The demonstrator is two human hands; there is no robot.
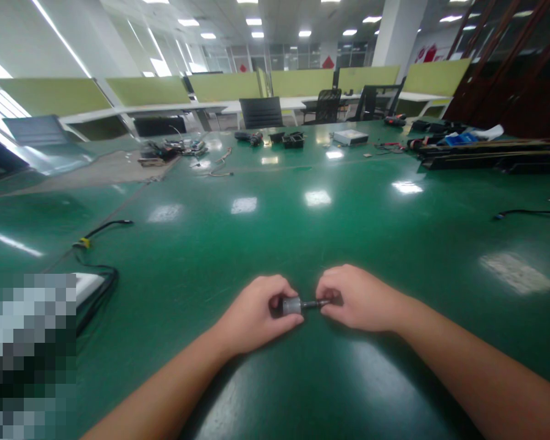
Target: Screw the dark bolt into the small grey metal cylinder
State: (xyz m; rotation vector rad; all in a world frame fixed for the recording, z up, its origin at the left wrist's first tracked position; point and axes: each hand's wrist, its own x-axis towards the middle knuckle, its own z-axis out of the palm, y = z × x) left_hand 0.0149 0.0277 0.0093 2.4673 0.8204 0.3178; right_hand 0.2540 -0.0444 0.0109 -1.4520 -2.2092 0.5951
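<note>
A small grey metal cylinder [292, 305] with a thin dark shaft [309, 304] lies level over the green table [275, 244], near its front. My left hand [268, 310] holds the cylinder between thumb and fingers. At the other end, my right hand [348, 297] pinches the tip of the shaft with thumb and fingertips. The two hands are a short way apart, with part of the shaft showing between them. The far end of the cylinder is hidden inside my left hand.
A black cable [107, 227] and a pixelated white object [27, 318] are at the left. Tools and parts [293, 139], a silver box [349, 137] and a cable heap [172, 150] sit at the back. Long black bars [495, 156] lie back right.
</note>
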